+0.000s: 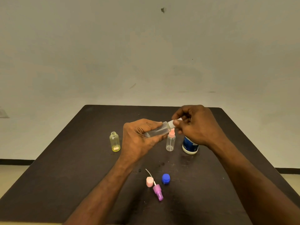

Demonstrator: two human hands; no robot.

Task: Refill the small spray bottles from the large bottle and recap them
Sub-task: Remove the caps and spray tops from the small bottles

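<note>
My left hand (139, 135) grips a small clear bottle (158, 130), held tilted above the table with its neck pointing right. My right hand (194, 124) pinches the white cap (171, 123) at that neck. Below them a clear spray bottle with a pink top (170, 142) stands upright. The large white bottle with a blue label (190, 146) stands to its right, its upper part hidden behind my right wrist. An uncapped yellow bottle (115, 142) stands at the left.
On the dark table (65, 176), near its front, lie a purple spray head with a dip tube (157, 191), a pink cap (149, 181) and a blue cap (166, 178). A plain wall rises behind the table's far edge.
</note>
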